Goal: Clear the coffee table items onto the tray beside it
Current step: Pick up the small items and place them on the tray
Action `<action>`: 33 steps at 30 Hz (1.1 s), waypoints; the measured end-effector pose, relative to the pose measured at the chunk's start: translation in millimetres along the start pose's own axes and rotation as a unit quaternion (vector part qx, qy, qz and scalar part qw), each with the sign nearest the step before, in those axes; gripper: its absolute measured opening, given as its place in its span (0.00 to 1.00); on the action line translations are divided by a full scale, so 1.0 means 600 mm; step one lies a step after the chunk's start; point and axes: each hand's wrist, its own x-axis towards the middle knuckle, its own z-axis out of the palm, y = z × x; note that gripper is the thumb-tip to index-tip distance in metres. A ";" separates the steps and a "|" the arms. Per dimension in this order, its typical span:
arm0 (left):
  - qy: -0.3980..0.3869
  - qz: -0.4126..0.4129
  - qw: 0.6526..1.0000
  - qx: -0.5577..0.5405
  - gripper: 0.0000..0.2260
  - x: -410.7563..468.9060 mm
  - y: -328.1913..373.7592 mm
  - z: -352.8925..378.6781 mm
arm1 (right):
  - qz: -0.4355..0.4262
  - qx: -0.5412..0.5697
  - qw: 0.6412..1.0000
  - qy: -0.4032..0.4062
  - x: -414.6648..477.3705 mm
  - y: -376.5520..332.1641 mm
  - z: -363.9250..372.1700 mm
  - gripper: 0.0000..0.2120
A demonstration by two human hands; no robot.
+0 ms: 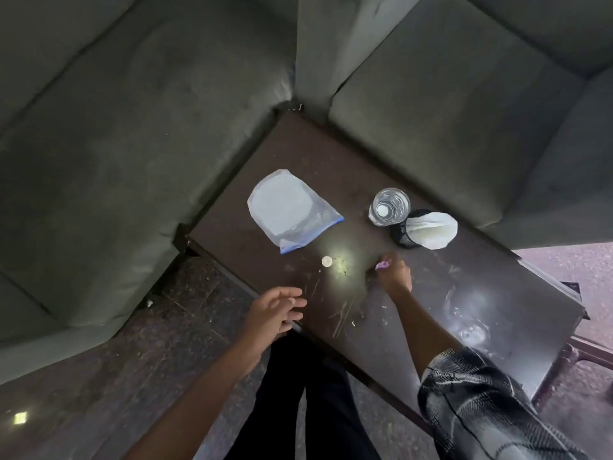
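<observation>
A grey sofa (132,144) is wrapping round two sides of the dark coffee table (447,293), touching its far edges, so the only open room is lying along the near edge and the right end by the floor. No tray is showing in view, so I judge the clearing is barely starting. A plastic bag (292,210) with a white round thing inside is lying flat toward the far left corner. A glass (389,207) is standing upright just beside a black mesh cup (403,234) holding a white napkin (431,230). The left hand (278,310) is hovering over the near edge, fingers loose and spread, holding nothing. The right hand (394,277) is pinching a purple bit (382,264) at mid-table. A small white disc (326,261) is sitting alone nearby.
</observation>
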 end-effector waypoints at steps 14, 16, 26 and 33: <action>0.005 0.125 0.974 0.188 0.21 0.041 0.009 -0.003 | -0.119 0.270 0.878 -0.378 -0.175 -0.128 0.035 0.07; 0.041 0.141 0.967 0.207 0.19 0.045 0.013 -0.006 | -0.112 0.316 0.848 -0.411 -0.178 -0.132 0.036 0.06; 0.029 0.056 0.994 0.094 0.08 0.057 0.010 -0.032 | -0.183 -0.155 0.966 -0.096 -0.048 -0.093 0.122 0.20; -0.005 0.026 1.000 0.002 0.10 0.025 0.003 -0.042 | -0.080 0.013 0.995 -0.059 -0.072 -0.084 0.123 0.12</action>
